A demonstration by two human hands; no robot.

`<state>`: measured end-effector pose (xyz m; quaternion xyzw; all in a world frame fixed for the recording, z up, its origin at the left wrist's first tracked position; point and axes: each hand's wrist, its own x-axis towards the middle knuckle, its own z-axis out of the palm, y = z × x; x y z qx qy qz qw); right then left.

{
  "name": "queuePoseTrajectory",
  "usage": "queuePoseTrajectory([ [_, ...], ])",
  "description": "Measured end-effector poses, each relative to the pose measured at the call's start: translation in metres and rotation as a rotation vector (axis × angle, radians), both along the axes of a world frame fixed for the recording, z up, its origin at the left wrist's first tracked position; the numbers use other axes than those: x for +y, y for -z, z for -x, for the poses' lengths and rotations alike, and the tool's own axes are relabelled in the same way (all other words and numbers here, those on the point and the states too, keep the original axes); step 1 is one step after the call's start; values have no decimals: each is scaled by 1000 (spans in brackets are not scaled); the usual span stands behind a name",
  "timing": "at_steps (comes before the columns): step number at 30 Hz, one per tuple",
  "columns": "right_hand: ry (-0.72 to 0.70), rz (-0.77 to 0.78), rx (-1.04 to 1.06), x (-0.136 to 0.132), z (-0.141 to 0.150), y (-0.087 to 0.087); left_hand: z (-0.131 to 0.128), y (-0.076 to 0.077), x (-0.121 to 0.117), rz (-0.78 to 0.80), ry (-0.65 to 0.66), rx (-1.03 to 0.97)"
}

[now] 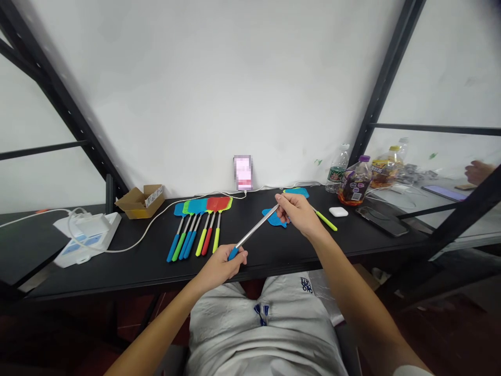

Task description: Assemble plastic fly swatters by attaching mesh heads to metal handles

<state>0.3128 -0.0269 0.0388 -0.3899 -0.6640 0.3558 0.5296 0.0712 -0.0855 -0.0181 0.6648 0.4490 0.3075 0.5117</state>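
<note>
A telescopic fly swatter rod [256, 227] slants up to the right between my hands, above the front of the black table. My left hand [223, 265] is closed around its blue handle [233, 253]. With thumb and fingers, my right hand [296, 213] pinches the far metal end. A blue mesh swatter head [274, 218] shows just behind that end; whether it is joined to the rod I cannot tell. Past my right hand lie another blue head [297, 192] and a yellow-green handle [326, 221]. Several fly swatters [195, 230] form a row left of centre.
A lit phone [243, 173] leans on the wall. To the left are an open cardboard box [141, 202] and a white power strip [94, 240] with a cable. Bottles [355, 183], a white earbud case [338, 211] and a dark phone [381, 221] occupy the right.
</note>
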Motion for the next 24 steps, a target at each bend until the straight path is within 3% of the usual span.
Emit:
queuePoseTrajectory([
  [4, 41, -31, -27, -6, 5, -2, 0, 2, 0, -17, 4, 7],
  [10, 180, -194, -58, -29, 18, -9, 1, 4, 1, -23, 26, 39],
  [17, 227, -441, -445, -44, 48, 1, 0, 7, 1, -58, 28, 66],
  [20, 242, -444, -537, -44, 55, 3, 1, 5, 1, -46, 35, 70],
  [24, 200, -361, -668, -36, 38, -4, 2, 4, 3, -37, 25, 15],
])
